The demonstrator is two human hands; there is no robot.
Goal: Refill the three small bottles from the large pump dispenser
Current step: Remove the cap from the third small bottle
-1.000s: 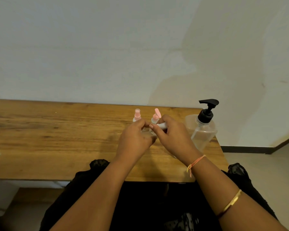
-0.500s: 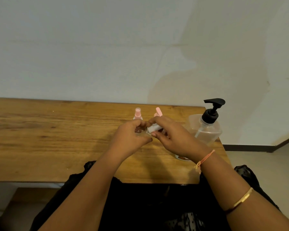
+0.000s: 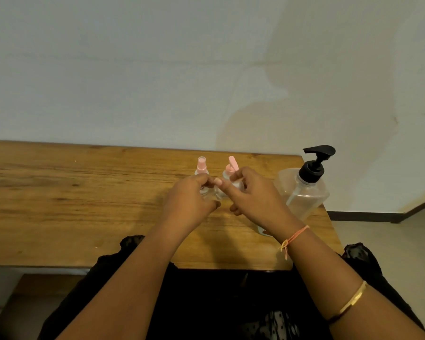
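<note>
One pale painted wall (image 3: 157,69) fills the upper half, with a single brownish stain (image 3: 304,106) at two o'clock. One table (image 3: 84,204) of streaky-grained wooden planks spans the middle, and one black garment (image 3: 219,303) covers the lap at six o'clock. Two bare forearms reach up from the bottom edge and meet over the table at centre. The left hand (image 3: 189,200) is curled round a clear small bottle (image 3: 219,193), mostly hidden by the fingers. The right hand (image 3: 258,197) has its thumb tip against the left fingers over that bottle. Its forefinger is raised and its lower fingers are bent, and I cannot tell whether it pinches anything. One large pump dispenser (image 3: 302,192), clear plastic with rounded shoulders and a black pump head, stands at three o'clock of the hands, near the table's right edge. Two more small clear bottles stand upright at twelve o'clock of the hands, their bodies blocked by the knuckles: a pink spray-top bottle (image 3: 201,165) and a pink flip-cap bottle (image 3: 231,168) with its lid open. One gold bangle (image 3: 353,300) circles the right forearm and one orange thread (image 3: 295,238) the right wrist. One pale round thing (image 3: 263,232) peeks out under that wrist.
</note>
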